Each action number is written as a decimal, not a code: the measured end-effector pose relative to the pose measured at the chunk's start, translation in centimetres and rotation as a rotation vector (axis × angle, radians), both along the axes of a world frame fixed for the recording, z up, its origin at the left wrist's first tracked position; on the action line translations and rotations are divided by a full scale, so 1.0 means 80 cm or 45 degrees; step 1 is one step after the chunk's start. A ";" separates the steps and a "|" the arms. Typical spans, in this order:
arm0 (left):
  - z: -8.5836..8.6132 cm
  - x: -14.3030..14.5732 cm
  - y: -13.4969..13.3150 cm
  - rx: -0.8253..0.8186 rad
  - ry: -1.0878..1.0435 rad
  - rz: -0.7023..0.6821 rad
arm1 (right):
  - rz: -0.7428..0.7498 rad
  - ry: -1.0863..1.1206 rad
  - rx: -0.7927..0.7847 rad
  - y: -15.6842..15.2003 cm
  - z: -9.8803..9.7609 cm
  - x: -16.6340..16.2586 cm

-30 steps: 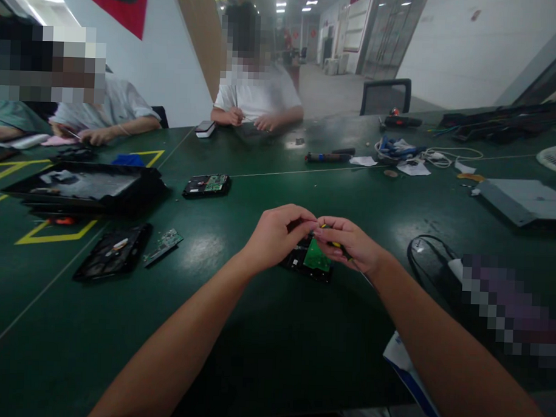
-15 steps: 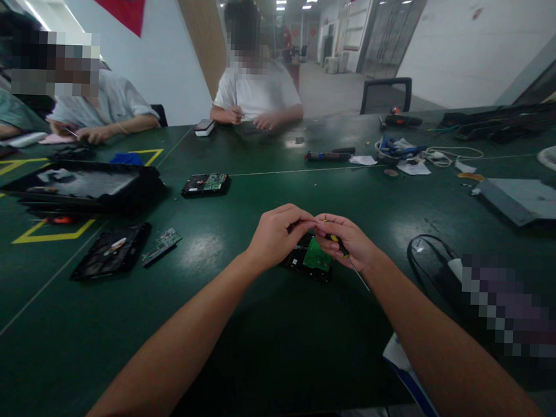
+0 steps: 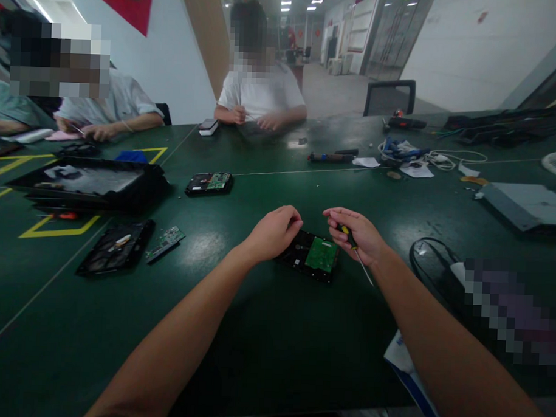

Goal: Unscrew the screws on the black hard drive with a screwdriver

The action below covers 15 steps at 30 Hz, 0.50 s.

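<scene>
A black hard drive with a green circuit board lies on the dark green table in front of me. My right hand is wrapped round a screwdriver with a black and yellow handle, just right of the drive. Its thin shaft slants down towards my wrist, away from the drive. Above the drive's left end is my left hand, its fingers curled together. Whatever they may pinch is hidden or too small to make out.
Another hard drive lies further back. On the left are an open black casing, a loose circuit board and stacked black trays. A grey metal box sits at right. Two co-workers sit across the table.
My hands, which met at the fingertips above the hard drive, have moved apart. More of the drive now shows between them. The screwdriver has stayed in my right hand.
</scene>
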<state>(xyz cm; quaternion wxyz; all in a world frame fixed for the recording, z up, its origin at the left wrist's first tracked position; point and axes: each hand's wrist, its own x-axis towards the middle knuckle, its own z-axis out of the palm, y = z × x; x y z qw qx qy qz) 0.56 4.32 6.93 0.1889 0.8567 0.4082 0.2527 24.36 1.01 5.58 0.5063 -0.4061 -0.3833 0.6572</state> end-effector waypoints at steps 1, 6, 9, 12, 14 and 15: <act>-0.001 -0.003 0.003 -0.019 0.030 -0.007 | -0.077 -0.070 -0.011 0.004 -0.001 0.008; -0.005 -0.015 0.011 -0.054 0.198 0.080 | -0.292 -0.498 -0.228 0.019 -0.010 0.048; -0.011 -0.020 0.015 -0.090 0.257 0.149 | -0.297 -0.687 -0.269 0.019 -0.016 0.057; -0.018 -0.023 0.019 -0.120 0.240 0.169 | -0.145 -0.807 -0.311 0.015 -0.021 0.058; -0.021 -0.025 0.021 -0.142 0.258 0.160 | -0.058 -0.855 -0.348 0.012 -0.024 0.056; -0.021 -0.025 0.021 -0.158 0.279 0.151 | -0.037 -0.866 -0.362 0.012 -0.025 0.055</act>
